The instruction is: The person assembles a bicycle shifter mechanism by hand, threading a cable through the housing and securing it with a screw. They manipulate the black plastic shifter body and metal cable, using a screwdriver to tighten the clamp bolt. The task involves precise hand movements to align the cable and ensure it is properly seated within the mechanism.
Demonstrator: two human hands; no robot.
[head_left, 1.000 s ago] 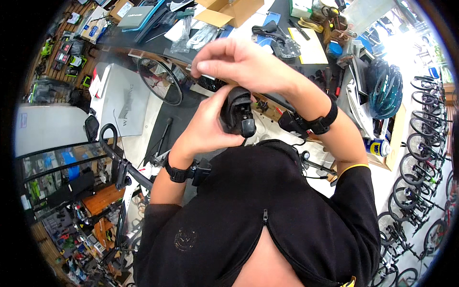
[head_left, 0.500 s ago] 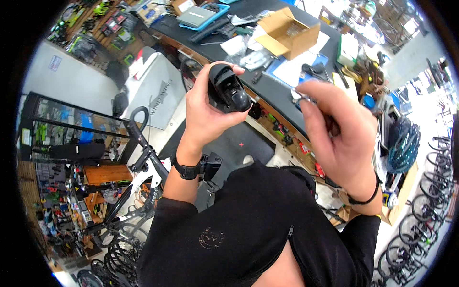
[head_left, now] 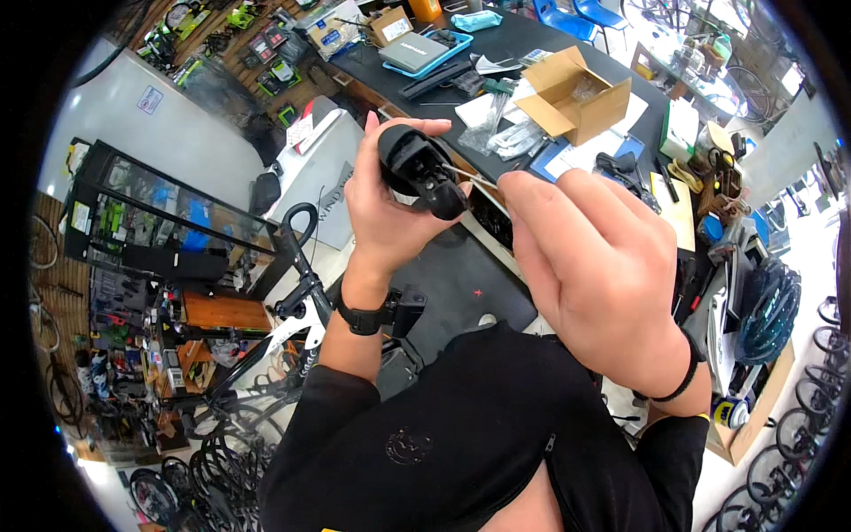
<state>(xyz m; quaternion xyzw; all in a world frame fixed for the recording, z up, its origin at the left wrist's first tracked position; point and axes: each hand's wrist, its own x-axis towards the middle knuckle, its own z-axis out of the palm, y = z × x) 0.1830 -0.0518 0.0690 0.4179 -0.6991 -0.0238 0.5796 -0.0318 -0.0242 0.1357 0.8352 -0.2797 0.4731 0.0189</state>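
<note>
A: The black lever (head_left: 421,168) sits in the left hand (head_left: 386,208), raised in front of the chest, above the dark counter (head_left: 523,49). The fingers wrap its body firmly.

B: And the right hand (head_left: 603,266)?

A: It pinches a thin wire (head_left: 470,177) between thumb and fingertips, the rest of the hand loosely curled. The wire's tip touches the lever's side.

B: So which step is this?

A: I judge it as threading the wire into the lever. The next move calls for lining the tip up with its hole and a steady push.

B: How does the lever lie?

A: Its long axis runs from upper left to lower right, the narrow end pointing down toward the right hand.
</note>
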